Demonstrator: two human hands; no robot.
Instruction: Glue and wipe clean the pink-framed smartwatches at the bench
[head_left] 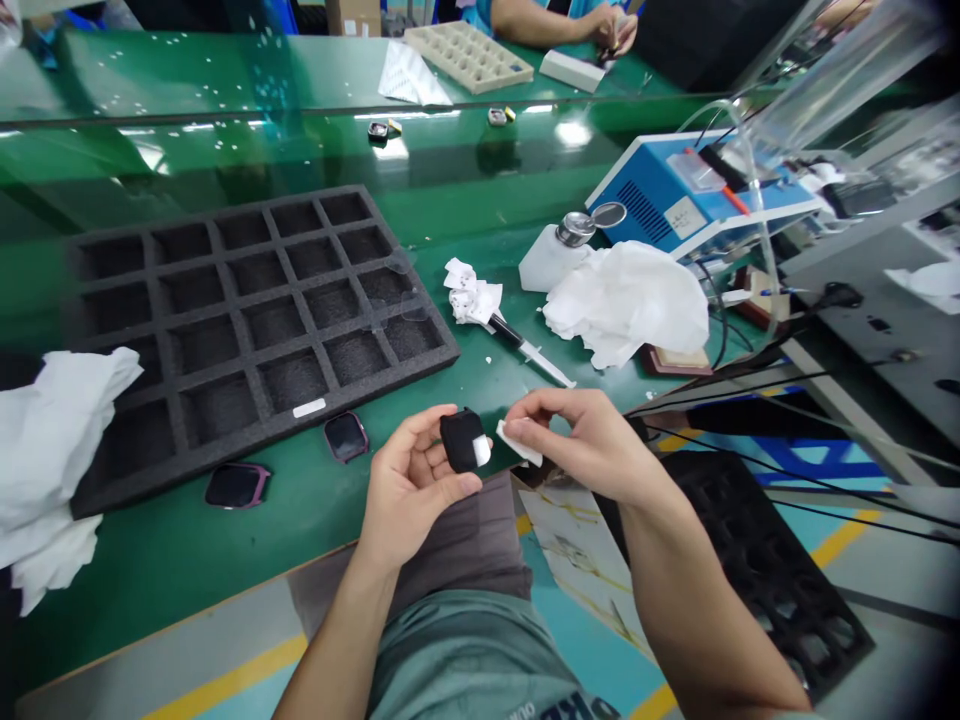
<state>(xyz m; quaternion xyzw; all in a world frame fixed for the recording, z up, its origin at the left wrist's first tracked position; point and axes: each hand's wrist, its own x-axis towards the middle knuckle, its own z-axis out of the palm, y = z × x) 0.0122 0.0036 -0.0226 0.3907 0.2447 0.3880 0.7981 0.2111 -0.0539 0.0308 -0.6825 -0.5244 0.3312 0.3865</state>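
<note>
Between the thumb and fingers of my left hand point(412, 485) is a small black square watch case point(459, 440), with a bright white patch at its lower right corner. My right hand point(577, 435) pinches a folded white wipe point(523, 447) just right of the case; a narrow gap seems to separate them. Two purple-framed watch cases with dark faces lie on the green table left of my hands: one watch case point(346, 437) close to the tray's edge, the other watch case point(237, 486) further left.
A black foam tray point(315, 345) with square compartments fills the left. Beyond my hands lie a black-handled blade tool point(517, 340), crumpled white cloth point(630, 300), a white dispenser bottle point(551, 258) and a blue machine point(645, 190). White cloths point(52, 440) lie far left. Another person's hands point(611, 28) work opposite.
</note>
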